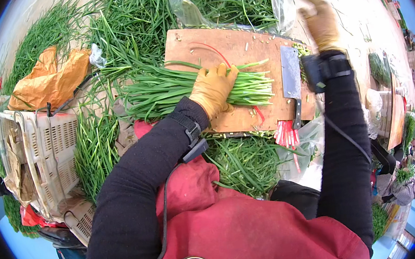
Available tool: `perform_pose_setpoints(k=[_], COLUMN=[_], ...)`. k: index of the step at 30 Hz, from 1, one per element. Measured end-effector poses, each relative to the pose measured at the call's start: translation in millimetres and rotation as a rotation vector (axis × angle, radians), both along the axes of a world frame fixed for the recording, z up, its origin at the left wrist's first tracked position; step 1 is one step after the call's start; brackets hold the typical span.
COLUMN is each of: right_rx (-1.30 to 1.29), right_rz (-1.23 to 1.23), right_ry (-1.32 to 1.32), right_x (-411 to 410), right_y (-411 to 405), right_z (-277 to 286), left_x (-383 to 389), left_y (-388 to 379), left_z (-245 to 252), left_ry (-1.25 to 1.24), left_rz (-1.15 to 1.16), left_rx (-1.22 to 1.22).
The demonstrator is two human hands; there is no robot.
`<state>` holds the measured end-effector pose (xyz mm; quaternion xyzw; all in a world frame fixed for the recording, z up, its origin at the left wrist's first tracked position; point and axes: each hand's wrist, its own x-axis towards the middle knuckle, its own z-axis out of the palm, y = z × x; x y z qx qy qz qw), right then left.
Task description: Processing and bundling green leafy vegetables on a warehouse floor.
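My left hand (214,87), in a yellow glove, grips a bunch of green garlic chives (166,90) from above. The bunch lies across a wooden board (184,45), pale stem ends to the right. A red tie strip (212,50) shows above the bunch, and a red end shows below it. Gloved as well, my right hand (320,23) is raised past the board's right side, blurred, fingers apart and nothing visible in it. Between that hand and the bunch, a cleaver (290,71) rests on the board, its black handle over the near edge.
Loose chives (134,28) are heaped beyond the board, some in a clear plastic bag (281,2). Red-and-white strips (286,135) hang at the near edge. White plastic crates (59,143) and an orange sack (47,83) stand left. Other people (404,185) sit far right.
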<state>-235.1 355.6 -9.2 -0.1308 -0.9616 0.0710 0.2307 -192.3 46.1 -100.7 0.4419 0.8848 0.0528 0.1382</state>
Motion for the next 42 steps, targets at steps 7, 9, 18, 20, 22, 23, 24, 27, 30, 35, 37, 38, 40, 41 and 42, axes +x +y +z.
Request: perform_pose_setpoints(k=[7, 9, 18, 20, 22, 23, 24, 27, 30, 35, 37, 38, 40, 41, 42], right_rx=[-0.137, -0.329, -0.539, -0.519, -0.492, -0.450, -0.399, -0.237, -0.344, -0.771, -0.755, -0.754, -0.877, -0.945, -0.911], right_rz=[0.127, 0.045, 0.292, 0.293, 0.182, 0.209, 0.209, 0.210, 0.118, -0.085, -0.074, -0.076, -0.100, -0.133, -0.107], right_ry=[-0.848, -0.821, -0.700, -0.694, -0.723, -0.741, -0.774, -0.889, -0.829, -0.679, -0.626, -0.609, -0.560, -0.543, -0.435], right_x=[35.3, 46.1, 57.2, 51.7, 39.2, 31.7, 23.4, 4.2, 0.2, 25.2, 28.4, 30.3, 33.7, 36.5, 41.9], right_y=[-62.7, -67.2, -82.6, -89.2, -100.4, -108.4, -116.7, -144.9, -140.9, -77.4, -64.8, -61.7, -57.5, -55.7, -52.5], right_z=[-79.2, -95.8, -125.4, -116.3, -105.4, -100.9, -97.0, -96.9, -106.4, -136.5, -151.1, -156.6, -161.3, -160.5, -157.0], left_x=[1.4, 1.6, 1.6, 0.4, 0.1, 0.4, 0.6, 1.1, 0.4, -5.2, -6.9, -9.1, -11.0, -11.9, -15.7], left_y=[-1.1, -0.5, -0.5, 1.1, 2.7, 3.2, 4.4, 5.3, 3.7, 8.4, 11.6, 15.5, 17.5, 18.4, 20.2], left_z=[-2.2, -2.5, 1.4, 1.7, 1.5, 1.1, 0.4, -2.1, -3.6, 0.4, 4.9, 7.1, 11.2, 12.5, 13.2], left_ry=[0.028, 0.047, 0.064, -0.047, -0.028, -0.018, 0.000, 0.038, 0.050, 0.044, 0.012, -0.057, -0.052, -0.037, -0.087], left_rz=[0.010, 0.005, 0.001, -0.002, -0.004, -0.007, -0.011, -0.024, -0.036, -0.015, -0.024, -0.016, -0.006, -0.009, -0.004], left_rx=[0.042, 0.065, 0.049, -0.011, -0.035, -0.056, -0.058, -0.094, -0.040, 0.008, 0.024, -0.050, -0.051, -0.067, -0.058])
